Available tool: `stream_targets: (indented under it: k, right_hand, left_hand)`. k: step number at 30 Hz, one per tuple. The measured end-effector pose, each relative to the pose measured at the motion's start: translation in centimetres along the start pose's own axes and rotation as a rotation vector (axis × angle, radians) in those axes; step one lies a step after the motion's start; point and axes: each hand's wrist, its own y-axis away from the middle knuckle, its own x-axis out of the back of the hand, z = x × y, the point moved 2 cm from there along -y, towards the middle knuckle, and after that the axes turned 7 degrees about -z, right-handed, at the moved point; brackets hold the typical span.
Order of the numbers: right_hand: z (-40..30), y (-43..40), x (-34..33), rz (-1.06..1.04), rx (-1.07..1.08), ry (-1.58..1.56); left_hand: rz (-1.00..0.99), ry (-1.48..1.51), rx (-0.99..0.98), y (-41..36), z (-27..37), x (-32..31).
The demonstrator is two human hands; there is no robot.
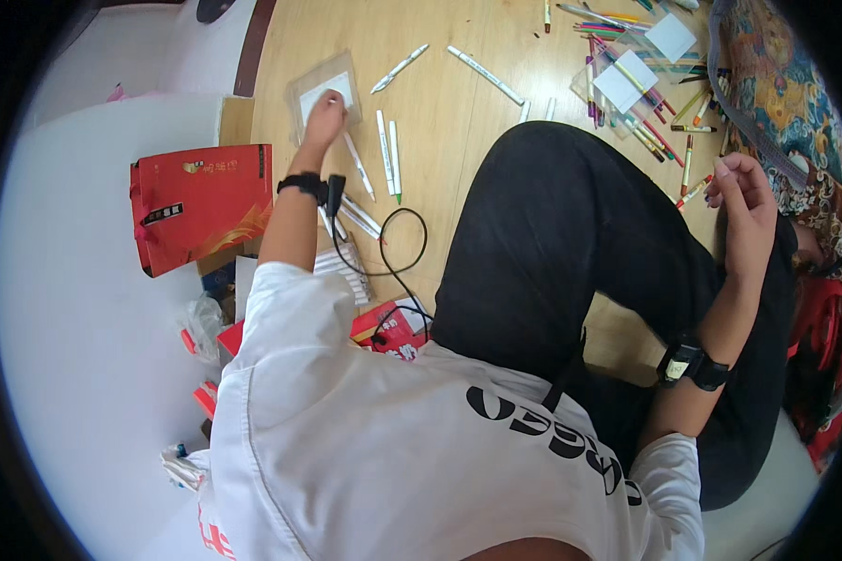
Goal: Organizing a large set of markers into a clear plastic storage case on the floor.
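My left hand (327,118) is curled over a clear plastic case (356,105) with a white panel, at the left of the wooden surface. Its fingertips are hidden, so I cannot tell whether it grips anything. A white pen (360,167) lies just below that hand, and two more white pens (389,154) are to its right. At the far right my right hand (745,184) is raised beside my knee, with bent fingers and the thumb near the index finger. Close to it lies a red-and-yellow marker (695,193). Whether something small is between the fingertips is unclear.
Coloured pencils and markers (652,140) lie around two clear cases with white panels (626,80) at upper right. A red gift bag (203,207) stands at left. A black cable (424,238) loops from my left wristband. Patterned fabric (786,84) borders the right side.
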Motion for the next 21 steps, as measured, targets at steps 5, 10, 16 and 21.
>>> stream_targets:
  k: [5,10,16,21]
  right_hand:
    - [0.1,-0.4,0.4,-0.017,0.019,-0.026]
    - [-2.2,0.4,-0.1,-0.022,0.062,-0.026]
    - [-4.0,2.0,-3.0,-0.107,0.067,-0.166]
    - [-7.0,4.2,-2.8,-0.124,0.137,-0.393]
  left_hand:
    - [-0.291,-0.529,0.071,7.9,7.9,-5.5]
    - [-0.268,-0.614,0.061,9.4,6.7,-7.6]
    - [0.112,0.086,-0.137,11.0,12.4,-6.5]
    - [-0.358,0.033,-0.734,20.0,38.0,-8.1]
